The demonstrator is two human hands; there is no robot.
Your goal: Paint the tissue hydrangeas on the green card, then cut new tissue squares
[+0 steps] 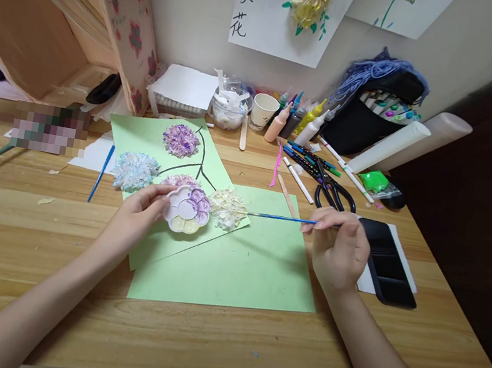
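Note:
My left hand (148,203) grips the edge of a small white flower-shaped paint palette (187,209), with purple paint in its upper right wells and pale yellow in the lower ones. Between the fingers of my right hand (340,248) is a thin blue paintbrush (285,218), its tip pointing left at a cream paper flower (228,208). That flower lies at the right edge of a green sheet (140,134) with black drawn branches. A purple flower (181,140) and a light blue one (136,171) sit on it too; a pinkish one (181,180) is partly hidden behind the palette.
A second green sheet (231,270) lies beneath. Black scissors (331,186), pens and a black phone-like case (387,263) are on the right. Paint bottles (277,123), a paper cup (263,112) and a bowl of scraps (229,108) stand along the wall. Another blue brush (102,173) lies left.

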